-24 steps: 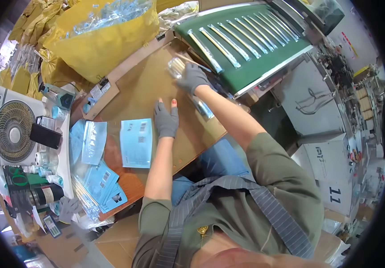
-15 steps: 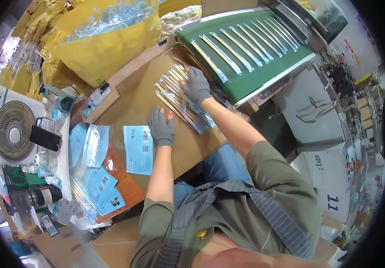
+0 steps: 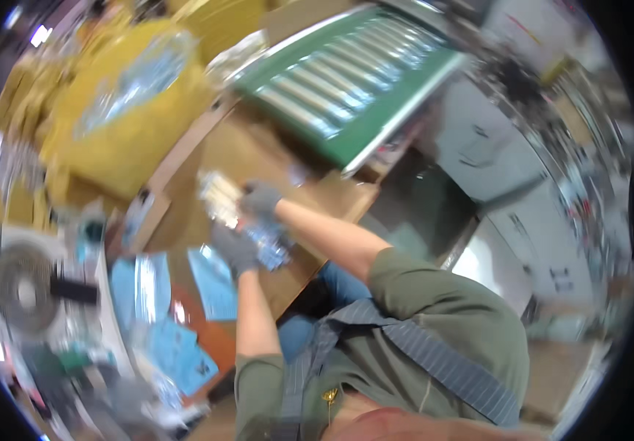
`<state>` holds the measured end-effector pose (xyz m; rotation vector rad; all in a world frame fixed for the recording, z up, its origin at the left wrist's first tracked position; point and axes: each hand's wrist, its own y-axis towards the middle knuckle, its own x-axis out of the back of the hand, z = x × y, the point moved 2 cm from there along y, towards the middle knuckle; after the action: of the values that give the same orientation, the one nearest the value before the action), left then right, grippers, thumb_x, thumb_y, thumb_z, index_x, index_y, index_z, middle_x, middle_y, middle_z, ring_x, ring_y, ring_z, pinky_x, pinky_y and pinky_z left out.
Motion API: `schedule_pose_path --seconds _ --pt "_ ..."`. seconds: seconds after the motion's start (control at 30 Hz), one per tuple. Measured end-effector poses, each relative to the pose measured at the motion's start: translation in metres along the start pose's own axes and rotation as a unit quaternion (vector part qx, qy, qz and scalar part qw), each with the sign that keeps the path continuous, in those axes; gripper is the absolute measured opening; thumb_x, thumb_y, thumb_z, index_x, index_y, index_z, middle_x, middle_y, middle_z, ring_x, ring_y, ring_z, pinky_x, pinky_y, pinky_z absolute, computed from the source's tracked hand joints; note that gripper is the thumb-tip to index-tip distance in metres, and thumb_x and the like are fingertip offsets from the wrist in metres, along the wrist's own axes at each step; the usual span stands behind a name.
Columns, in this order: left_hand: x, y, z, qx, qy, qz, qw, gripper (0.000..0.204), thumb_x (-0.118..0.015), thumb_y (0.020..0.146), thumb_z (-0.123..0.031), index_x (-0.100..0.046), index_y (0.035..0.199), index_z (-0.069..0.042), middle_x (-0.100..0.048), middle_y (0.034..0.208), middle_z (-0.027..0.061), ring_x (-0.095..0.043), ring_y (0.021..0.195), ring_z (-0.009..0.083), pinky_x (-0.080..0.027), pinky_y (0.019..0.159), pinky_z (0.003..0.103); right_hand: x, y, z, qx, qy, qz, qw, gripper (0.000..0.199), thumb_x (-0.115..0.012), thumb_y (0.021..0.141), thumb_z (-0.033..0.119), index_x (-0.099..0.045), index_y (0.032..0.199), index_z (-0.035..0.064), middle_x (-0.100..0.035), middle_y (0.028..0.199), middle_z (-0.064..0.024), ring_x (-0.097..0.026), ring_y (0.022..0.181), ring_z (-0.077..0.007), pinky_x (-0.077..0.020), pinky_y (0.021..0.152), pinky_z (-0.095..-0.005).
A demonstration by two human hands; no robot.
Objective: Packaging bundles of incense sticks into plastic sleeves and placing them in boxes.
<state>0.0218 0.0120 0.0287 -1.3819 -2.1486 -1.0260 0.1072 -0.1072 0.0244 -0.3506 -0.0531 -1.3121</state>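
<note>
A bundle of thin pale sticks in clear wrappers with blue ends (image 3: 220, 197) is bunched between my two gloved hands over the cardboard work surface (image 3: 196, 217). My left hand (image 3: 235, 248), in a grey glove, is closed against its near left side. Across from it my right hand (image 3: 262, 200), also grey-gloved, grips the right side. The blue wrapper ends stick out toward me between the wrists. Motion smears the fingers and the single sticks. Left of my left hand lies a flat light-blue pouch (image 3: 213, 283).
A green conveyor belt (image 3: 376, 121) carries a row of wrapped sticks at the far right. A large yellow sack (image 3: 104, 154) stands far left. More blue pouches (image 3: 177, 353) lie on the left, beside a fan (image 3: 27, 287) and a dark phone (image 3: 74, 291).
The sticks lay spread under my hands; now they are gathered into a tighter bundle. My hands have drawn together, the right one moving left. The whole view has shifted and blurred.
</note>
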Motion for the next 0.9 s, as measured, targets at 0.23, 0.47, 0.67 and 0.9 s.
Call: schedule_pose_path --seconds 0.23,0.47,0.67,0.9 --pt "0.011 -0.023 0.057 -0.052 0.131 -0.026 0.99 0.041 -0.055 0.087 -0.037 -0.056 0.091 0.004 -0.057 0.094 0.0233 -0.055 0.086 0.0396 -0.044 0.076 0.045 0.062 -0.128 -0.02 0.111 -0.262 -0.072 0.956 0.065 -0.056 0.082 0.048 -0.049 0.126 -0.0009 -0.048 0.129 -0.0241 -0.047 0.118 -0.0376 -0.0337 0.101 -0.044" --pt "-0.001 -0.014 0.063 -0.026 0.147 -0.042 0.988 0.066 -0.052 0.088 -0.053 -0.056 0.111 0.009 -0.059 0.107 0.0263 -0.057 0.097 0.0399 -0.045 0.085 0.045 0.07 -0.175 -0.103 0.233 -0.411 -0.107 0.875 0.096 -0.04 0.081 0.067 -0.027 0.139 -0.0084 -0.022 0.146 -0.0308 -0.017 0.137 -0.0451 -0.0095 0.111 -0.053" --pt "0.005 -0.008 0.063 -0.01 0.102 -0.007 0.995 0.069 -0.061 0.082 -0.054 -0.056 0.114 0.007 -0.059 0.112 0.0248 -0.058 0.101 0.0375 -0.045 0.088 0.043 0.068 -0.159 -0.107 0.208 -0.395 -0.001 0.895 0.123 -0.046 0.065 0.08 -0.015 0.142 -0.0097 -0.008 0.148 -0.0349 -0.004 0.14 -0.0477 -0.0004 0.11 -0.0571" --pt "0.004 -0.013 0.044 0.027 0.168 0.01 0.985 0.069 -0.069 0.074 -0.053 -0.058 0.109 0.005 -0.06 0.108 0.0225 -0.058 0.098 0.0381 -0.044 0.086 0.044 0.072 -0.16 -0.109 0.2 -0.4 0.034 0.894 0.128 -0.044 0.062 0.085 -0.016 0.141 -0.0103 -0.005 0.147 -0.0375 -0.002 0.139 -0.05 0.0014 0.109 -0.0597"
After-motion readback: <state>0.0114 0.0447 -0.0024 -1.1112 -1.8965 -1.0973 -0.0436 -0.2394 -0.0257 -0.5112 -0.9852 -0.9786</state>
